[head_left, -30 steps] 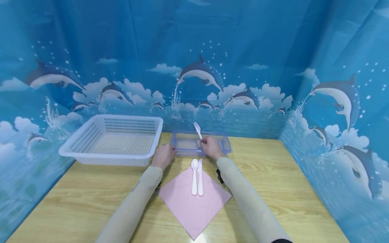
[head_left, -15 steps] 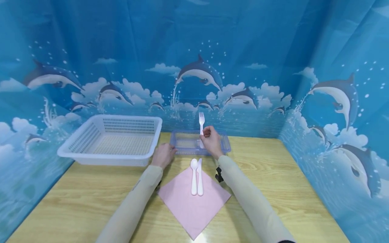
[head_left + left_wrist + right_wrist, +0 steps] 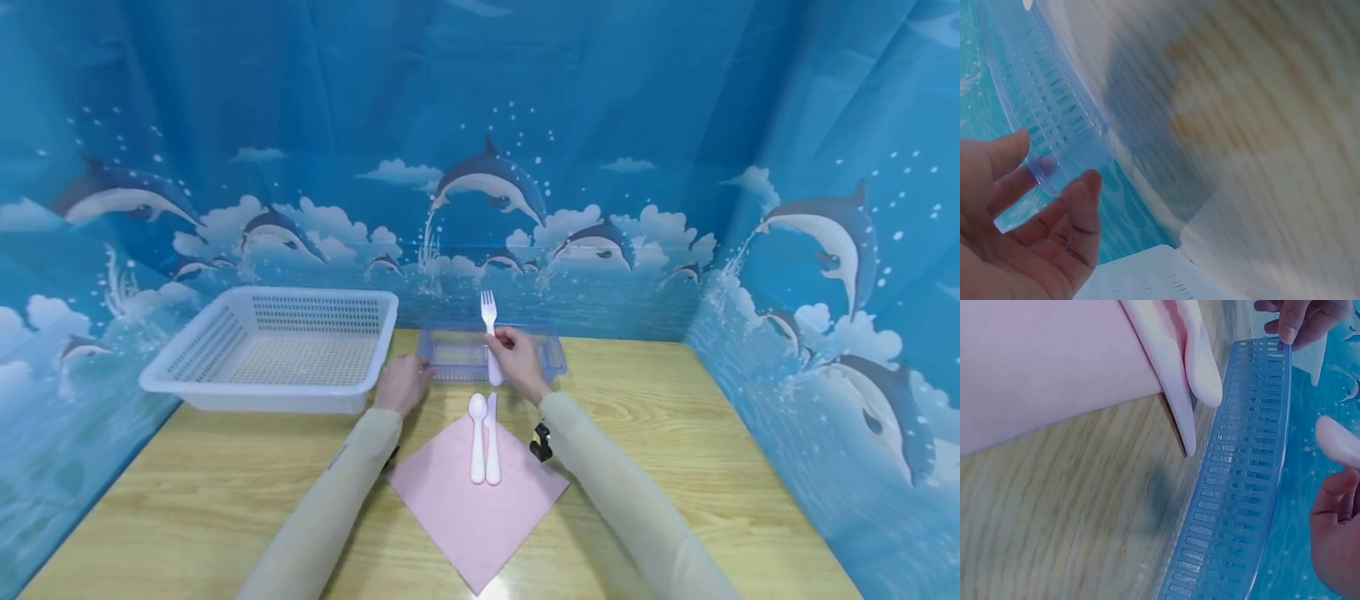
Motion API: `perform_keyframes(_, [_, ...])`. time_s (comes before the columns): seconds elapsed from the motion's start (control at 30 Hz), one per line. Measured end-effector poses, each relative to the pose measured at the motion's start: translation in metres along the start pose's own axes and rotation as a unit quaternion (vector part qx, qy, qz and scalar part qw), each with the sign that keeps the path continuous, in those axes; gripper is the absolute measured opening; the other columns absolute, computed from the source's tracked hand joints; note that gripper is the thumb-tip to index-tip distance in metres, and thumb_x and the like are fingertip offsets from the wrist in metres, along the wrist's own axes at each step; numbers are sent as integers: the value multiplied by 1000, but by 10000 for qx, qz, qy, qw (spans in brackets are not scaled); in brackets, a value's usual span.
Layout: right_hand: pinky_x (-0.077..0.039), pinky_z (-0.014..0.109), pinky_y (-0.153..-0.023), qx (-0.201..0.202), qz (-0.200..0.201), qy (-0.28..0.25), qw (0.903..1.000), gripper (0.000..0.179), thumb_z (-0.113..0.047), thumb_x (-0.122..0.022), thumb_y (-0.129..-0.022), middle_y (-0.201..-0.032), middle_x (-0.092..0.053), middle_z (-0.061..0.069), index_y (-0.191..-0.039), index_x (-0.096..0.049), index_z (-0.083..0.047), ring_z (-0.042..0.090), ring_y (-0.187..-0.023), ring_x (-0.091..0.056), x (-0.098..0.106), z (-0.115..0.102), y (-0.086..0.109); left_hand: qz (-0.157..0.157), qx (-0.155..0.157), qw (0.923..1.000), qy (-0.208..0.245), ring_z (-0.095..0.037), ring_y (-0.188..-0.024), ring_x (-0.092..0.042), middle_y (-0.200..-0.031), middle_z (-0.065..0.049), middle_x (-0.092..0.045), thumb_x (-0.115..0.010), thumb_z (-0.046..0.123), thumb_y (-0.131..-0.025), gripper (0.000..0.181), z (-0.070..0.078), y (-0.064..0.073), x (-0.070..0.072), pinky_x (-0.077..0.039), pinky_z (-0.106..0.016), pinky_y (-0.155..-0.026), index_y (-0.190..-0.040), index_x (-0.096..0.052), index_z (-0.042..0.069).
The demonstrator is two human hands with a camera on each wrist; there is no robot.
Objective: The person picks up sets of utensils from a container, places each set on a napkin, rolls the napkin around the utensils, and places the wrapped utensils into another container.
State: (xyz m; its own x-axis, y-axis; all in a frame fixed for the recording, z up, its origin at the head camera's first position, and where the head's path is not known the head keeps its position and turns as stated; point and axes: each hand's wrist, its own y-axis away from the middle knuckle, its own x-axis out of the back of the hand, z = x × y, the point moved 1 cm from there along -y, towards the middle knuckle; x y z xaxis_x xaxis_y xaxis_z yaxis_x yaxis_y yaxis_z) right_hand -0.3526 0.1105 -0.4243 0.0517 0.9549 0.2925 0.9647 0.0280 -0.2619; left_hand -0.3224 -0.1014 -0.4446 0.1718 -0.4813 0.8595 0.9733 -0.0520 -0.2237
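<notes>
My right hand [image 3: 521,358] pinches a pale plastic fork [image 3: 489,310] by its handle, tines up, in front of and above a clear blue slotted basket [image 3: 457,372]. In the right wrist view the rounded handle end of the fork [image 3: 1339,442] shows beside the fingers. At the basket's left end, my left hand [image 3: 402,383] grips the rim; the left wrist view shows the thumb and fingers around that basket edge [image 3: 1041,178]. A white spoon [image 3: 478,442] and a white knife [image 3: 492,454] lie side by side on a pink napkin [image 3: 480,529].
A large white slotted basket [image 3: 281,389] stands at the left, close to my left hand. The wooden table [image 3: 660,442] meets a blue dolphin-print curtain [image 3: 637,108] at the back and sides.
The fork has been lifted out of the blue basket, turned more upright and brought a little nearer to me by the right hand. The left hand stays at the basket's rim.
</notes>
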Motion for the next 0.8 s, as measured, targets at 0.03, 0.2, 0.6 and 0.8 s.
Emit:
perform_keyframes(0.03, [-45, 21, -59, -8, -32, -75, 10000, 22, -22, -65, -94, -80, -61, 3, -98, -70, -1, 11, -69, -52, 0, 0, 1, -3, -11, 10000, 7, -37, -103, -66, -116, -19, -69, -63, 25, -96, 32, -1, 1, 0, -54, -51, -88, -120, -68, 4])
perform_keyframes(0.2, [-43, 20, -52, -258, -220, -395, 9986, 23, -20, -66, -94, -76, -60, -2, -101, -68, 1, 8, -61, -50, 0, -1, 4, -40, 106, 9999, 109, -44, -107, -61, -127, -31, -56, -67, 26, -93, 53, -2, 9, 0, -51, -57, -92, -139, -49, 5])
perform_keyframes(0.6, [-38, 20, -47, -334, -516, -337, 9975, 28, -25, -64, -95, -67, -55, -3, -97, -67, 3, 8, -55, -45, 0, -5, 13, -55, 56, 9995, 312, -44, -109, -59, -129, -33, -51, -67, 26, -93, 66, -6, 22, 4, -51, -55, -94, -145, -37, -1])
perform_keyframes(0.8, [-38, 21, -45, -531, -710, -302, 9956, 25, -23, -67, -93, -68, -59, -5, -106, -66, -1, 11, -56, -49, -1, -4, 15, 197, -318, 9993, 33, -42, -95, -63, -118, -32, -56, -70, 20, -90, 64, -6, 33, 9, -56, -52, -81, -141, -39, -5])
